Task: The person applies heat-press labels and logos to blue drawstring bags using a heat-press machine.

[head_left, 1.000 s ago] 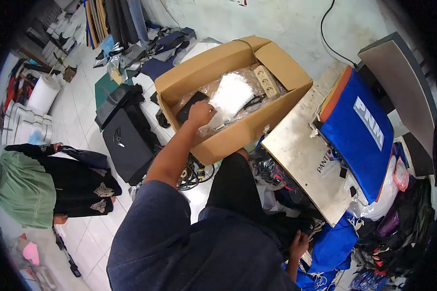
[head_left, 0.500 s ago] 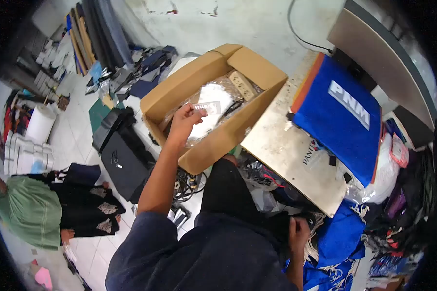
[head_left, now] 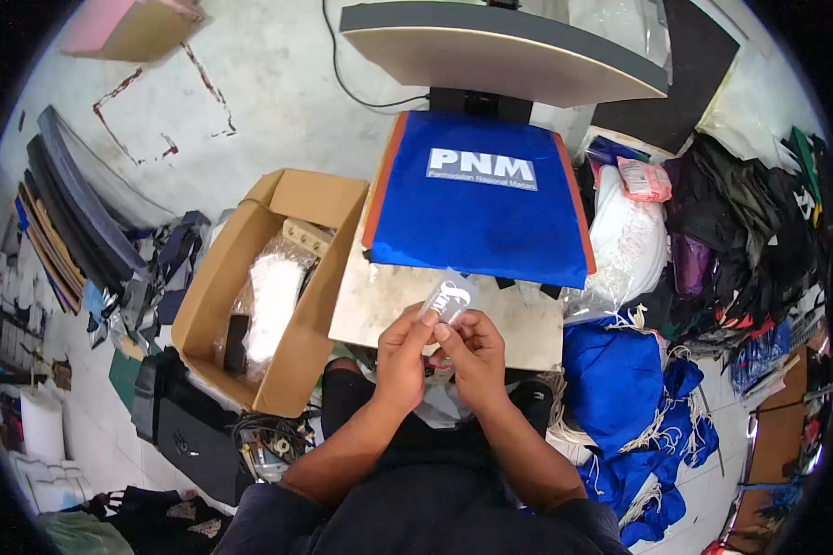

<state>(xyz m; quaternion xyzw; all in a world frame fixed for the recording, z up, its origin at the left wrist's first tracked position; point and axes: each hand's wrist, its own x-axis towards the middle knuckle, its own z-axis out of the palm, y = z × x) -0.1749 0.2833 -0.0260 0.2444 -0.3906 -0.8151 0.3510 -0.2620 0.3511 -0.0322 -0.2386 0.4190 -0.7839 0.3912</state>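
Both hands meet in front of my chest, over the near edge of a worn board (head_left: 370, 305). Between them they pinch a small clear film (head_left: 449, 294) with white lettering. My left hand (head_left: 402, 359) grips its lower left part, thumb on top. On its lower right part, my right hand (head_left: 475, 356) is closed with thumb and fingers. Just beyond the film lies a blue cloth (head_left: 481, 222) with orange side edges and white "PNM" print, flat under the raised plate of a press (head_left: 500, 60).
Left of the board stands an open cardboard box (head_left: 292, 356) holding white sheets (head_left: 273, 301) and a power strip (head_left: 306, 237). Blue bags with white cords (head_left: 613, 384) lie on the floor at right. Wrapped white goods (head_left: 620, 231) sit beside the cloth. A black case (head_left: 194, 435) is at lower left.
The view has turned right. My left hand has moved from over the box to before the board with the film, and my right hand has come up from my side to hold it too.
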